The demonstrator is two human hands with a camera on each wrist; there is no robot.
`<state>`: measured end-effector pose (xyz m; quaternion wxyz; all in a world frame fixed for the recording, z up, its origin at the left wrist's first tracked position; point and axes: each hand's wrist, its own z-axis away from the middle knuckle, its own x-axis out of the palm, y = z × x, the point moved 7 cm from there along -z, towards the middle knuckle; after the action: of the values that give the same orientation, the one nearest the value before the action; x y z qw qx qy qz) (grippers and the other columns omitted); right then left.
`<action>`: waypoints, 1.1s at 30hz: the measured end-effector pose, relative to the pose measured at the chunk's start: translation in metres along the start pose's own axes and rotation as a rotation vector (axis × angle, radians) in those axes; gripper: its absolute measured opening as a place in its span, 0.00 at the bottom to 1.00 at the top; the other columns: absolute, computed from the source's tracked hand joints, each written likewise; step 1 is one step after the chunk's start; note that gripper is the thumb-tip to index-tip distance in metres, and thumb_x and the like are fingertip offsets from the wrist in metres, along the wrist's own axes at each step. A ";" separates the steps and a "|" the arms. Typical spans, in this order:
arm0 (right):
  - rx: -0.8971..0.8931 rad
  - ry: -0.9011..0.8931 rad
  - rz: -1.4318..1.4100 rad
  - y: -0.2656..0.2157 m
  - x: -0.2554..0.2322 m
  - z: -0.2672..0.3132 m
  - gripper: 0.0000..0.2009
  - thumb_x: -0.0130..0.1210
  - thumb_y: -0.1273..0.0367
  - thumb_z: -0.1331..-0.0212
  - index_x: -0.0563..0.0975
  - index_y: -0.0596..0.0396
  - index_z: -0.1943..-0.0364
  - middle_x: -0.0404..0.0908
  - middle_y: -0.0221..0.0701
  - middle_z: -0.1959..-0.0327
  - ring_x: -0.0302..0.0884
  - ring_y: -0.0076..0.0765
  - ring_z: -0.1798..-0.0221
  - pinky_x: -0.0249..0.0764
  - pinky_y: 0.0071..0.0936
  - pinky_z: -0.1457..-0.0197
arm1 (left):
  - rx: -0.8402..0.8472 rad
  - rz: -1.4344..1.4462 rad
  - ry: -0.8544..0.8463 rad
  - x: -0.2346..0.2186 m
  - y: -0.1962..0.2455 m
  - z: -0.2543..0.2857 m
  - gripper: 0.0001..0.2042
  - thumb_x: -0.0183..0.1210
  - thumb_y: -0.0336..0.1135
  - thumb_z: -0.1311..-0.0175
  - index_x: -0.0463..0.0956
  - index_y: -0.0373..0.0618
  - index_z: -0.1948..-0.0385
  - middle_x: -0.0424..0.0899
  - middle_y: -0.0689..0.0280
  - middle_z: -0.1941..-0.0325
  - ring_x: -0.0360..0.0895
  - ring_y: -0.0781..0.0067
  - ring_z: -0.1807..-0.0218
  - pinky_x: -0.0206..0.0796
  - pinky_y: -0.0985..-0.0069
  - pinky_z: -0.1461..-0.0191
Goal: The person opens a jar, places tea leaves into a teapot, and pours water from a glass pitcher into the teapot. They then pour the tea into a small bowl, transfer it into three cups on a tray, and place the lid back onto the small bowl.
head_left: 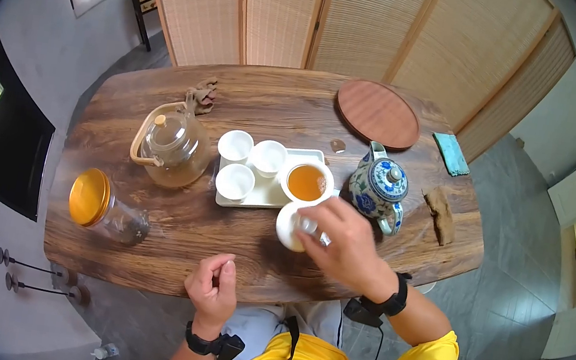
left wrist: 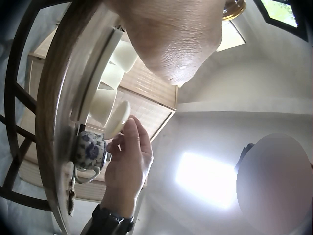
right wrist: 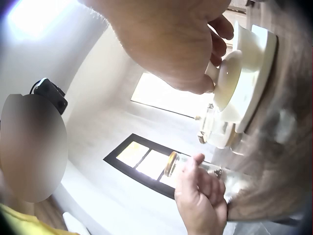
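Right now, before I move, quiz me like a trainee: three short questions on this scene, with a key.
1. True or false: the left hand holds the white lid.
2. What shows inside the white bowl? A) dry leaves only; B) amber liquid; C) nothing.
3. Leaving out that bowl, how many white cups stand on the tray?

Key:
1. False; the right hand holds it.
2. B.
3. Three.
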<state>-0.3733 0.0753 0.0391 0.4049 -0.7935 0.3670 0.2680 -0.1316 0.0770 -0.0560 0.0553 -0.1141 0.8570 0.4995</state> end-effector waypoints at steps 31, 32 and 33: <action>0.141 0.006 0.118 0.056 0.014 -0.050 0.10 0.70 0.70 0.43 0.82 0.52 0.59 0.81 0.35 0.61 0.81 0.49 0.55 0.79 0.43 0.55 | 0.035 0.008 -0.031 0.000 0.005 -0.006 0.04 0.66 0.28 0.30 0.86 0.41 0.58 0.84 0.66 0.74 0.74 0.78 0.77 0.65 0.78 0.72; 0.133 0.010 0.124 0.056 0.014 -0.050 0.10 0.70 0.70 0.43 0.82 0.52 0.59 0.81 0.35 0.61 0.81 0.49 0.55 0.79 0.43 0.55 | 0.038 0.007 -0.029 0.000 0.005 -0.006 0.04 0.66 0.28 0.30 0.86 0.41 0.58 0.84 0.66 0.73 0.74 0.78 0.77 0.66 0.78 0.72; 0.125 0.014 0.129 0.056 0.015 -0.049 0.10 0.70 0.70 0.43 0.82 0.52 0.59 0.81 0.35 0.61 0.81 0.49 0.55 0.79 0.42 0.55 | 0.041 0.007 -0.029 0.000 0.005 -0.006 0.04 0.66 0.28 0.30 0.86 0.41 0.58 0.84 0.66 0.73 0.74 0.78 0.77 0.66 0.78 0.72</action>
<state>-0.4034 0.0059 0.0293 0.4329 -0.7432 0.4361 0.2648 -0.1332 0.0743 -0.0490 0.0681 -0.1028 0.8665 0.4837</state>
